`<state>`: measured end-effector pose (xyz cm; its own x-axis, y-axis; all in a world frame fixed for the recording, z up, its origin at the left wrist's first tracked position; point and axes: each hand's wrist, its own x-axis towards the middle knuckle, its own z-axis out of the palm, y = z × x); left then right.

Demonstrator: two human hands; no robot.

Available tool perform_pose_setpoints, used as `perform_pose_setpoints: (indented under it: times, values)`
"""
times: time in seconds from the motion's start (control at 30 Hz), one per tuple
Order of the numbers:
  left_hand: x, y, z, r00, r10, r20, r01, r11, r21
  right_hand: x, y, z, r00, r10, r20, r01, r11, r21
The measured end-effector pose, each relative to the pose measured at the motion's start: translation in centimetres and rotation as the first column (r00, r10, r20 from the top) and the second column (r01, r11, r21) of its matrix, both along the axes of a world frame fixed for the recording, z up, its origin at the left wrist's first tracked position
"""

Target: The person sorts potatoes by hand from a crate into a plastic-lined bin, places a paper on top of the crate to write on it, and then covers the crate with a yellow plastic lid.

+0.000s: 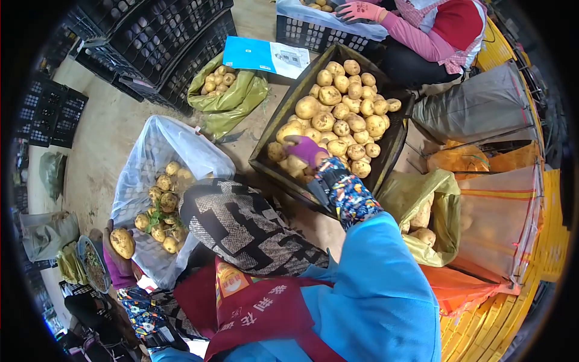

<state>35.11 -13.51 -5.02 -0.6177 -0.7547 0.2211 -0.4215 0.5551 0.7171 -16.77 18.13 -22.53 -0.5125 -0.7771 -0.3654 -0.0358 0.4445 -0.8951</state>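
Observation:
My left hand (116, 263), in a purple glove, grips a large potato (123, 243) at the edge of a crate lined with clear plastic (140, 172). Several potatoes lie inside that crate, with a bit of green leaf (156, 218) among them. Reaching into a dark crate (386, 166) heaped with potatoes (345, 108), my right hand (306, 150), gloved in purple too, has its fingers curled on a pale potato (295, 165) at the near left corner. Its fingertips are partly hidden.
A green sack of potatoes (226, 99) and a blue-and-white sheet (265, 55) lie beyond. Another sack (445, 199) stands at right. Black crates (163, 45) are stacked at upper left. A co-worker's gloved hand (360, 11) rests at a lined crate (301, 31).

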Motion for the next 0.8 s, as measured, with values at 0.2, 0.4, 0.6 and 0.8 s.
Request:
perform_pose_setpoints:
  times: [0.2, 0.4, 0.6, 0.8]
  values:
    - [-2.3, -0.9, 0.3, 0.972, 0.115, -0.207, -0.028, 0.923, 0.384, 2.6, 1.1, -3.7, 0.844, -0.408, 0.348, 0.512, 0.805, -0.299]
    - [-8.9, 0.6, 3.9, 0.921, 0.307, -0.240, -0.067, 0.732, 0.678, 4.9, 2.8, -0.7, 0.999, -0.018, -0.051, 0.016, 0.999, -0.034]
    - [-11.4, 2.1, 4.6, 0.877, 0.372, -0.304, -0.009, 0.646, 0.764, 4.4, 4.9, -1.0, 0.988, -0.134, 0.074, 0.140, 0.987, -0.074]
    - [-22.4, 7.7, 6.3, 0.959, -0.060, -0.276, 0.225, 0.752, 0.619, 4.0, 4.5, 4.5, 0.931, -0.248, 0.269, 0.334, 0.875, -0.349]
